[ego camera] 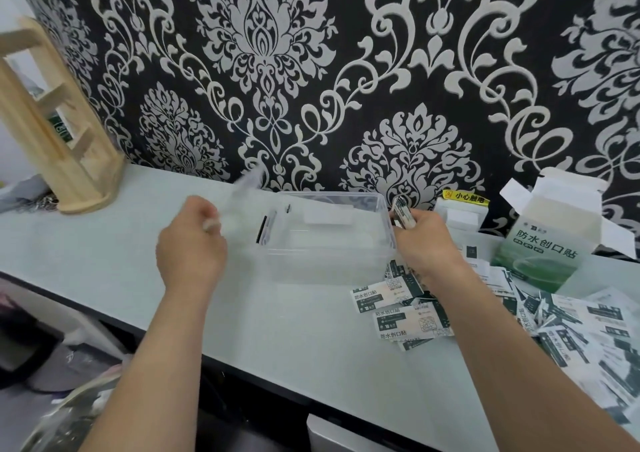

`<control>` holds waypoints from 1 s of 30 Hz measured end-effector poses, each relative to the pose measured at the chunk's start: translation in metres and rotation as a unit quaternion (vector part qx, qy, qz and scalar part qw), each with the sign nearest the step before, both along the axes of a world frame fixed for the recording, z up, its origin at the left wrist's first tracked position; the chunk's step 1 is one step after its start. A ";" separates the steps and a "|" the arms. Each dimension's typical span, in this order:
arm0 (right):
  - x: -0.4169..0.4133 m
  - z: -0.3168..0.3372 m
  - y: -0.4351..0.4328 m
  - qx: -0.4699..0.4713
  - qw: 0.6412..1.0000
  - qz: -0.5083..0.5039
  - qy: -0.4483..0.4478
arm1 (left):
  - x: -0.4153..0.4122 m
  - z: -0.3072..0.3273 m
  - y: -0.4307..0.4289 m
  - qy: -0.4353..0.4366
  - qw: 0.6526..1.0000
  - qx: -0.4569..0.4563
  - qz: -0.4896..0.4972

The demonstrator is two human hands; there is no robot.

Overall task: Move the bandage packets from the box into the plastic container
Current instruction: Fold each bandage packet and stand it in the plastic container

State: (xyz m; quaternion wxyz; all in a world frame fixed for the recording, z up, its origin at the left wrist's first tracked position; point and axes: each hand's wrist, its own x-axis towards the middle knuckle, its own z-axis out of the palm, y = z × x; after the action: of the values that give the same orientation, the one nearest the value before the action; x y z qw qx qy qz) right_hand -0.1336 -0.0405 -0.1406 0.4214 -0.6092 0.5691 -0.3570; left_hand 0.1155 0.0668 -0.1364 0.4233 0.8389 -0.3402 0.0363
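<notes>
1. Where the table (277, 330) meets the patterned wall (311, 71), the task's things are spread from the middle out to the right.
2. A heap (412, 323) of loose packets lies flat on the table and runs from the container's front right corner to the right edge. Their long axes point every way, though the nearest ones lie roughly left to right.
3. The clear container (346, 261) sits in the middle with its top open and its long axis left to right.
4. The box (550, 244) stands upright at the far right, behind the heap and well apart from the container. Its flaps are open upward, and what it holds cannot be told.
5. The right hand (426, 240) hovers over the heap, just beside the container's right wall, with its fingers curled round a bundle.
6. The left hand (194, 244) is at the container's left side and pinches a clear lid (242, 192). The lid is blurred and tilts up toward the wall.
7. The bundle (403, 212) of packets is held on edge at the container's right rim, its long axis tilted up and away.
8. Inside the container, near its left wall, a few thin dark-edged slips (265, 228) stand on edge with their long axes front to back. They look like packets.
</notes>
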 end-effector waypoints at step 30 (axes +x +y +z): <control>-0.083 0.036 0.045 0.007 0.965 0.132 0.225 | -0.190 0.014 0.001 -0.296 0.782 0.318 -0.447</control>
State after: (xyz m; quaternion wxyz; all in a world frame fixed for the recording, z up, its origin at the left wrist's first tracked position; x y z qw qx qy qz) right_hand -0.2167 0.0040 -0.1051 0.3304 -0.7403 0.5664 -0.1482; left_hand -0.0750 0.0678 -0.1221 -0.0205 0.6274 -0.7782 -0.0204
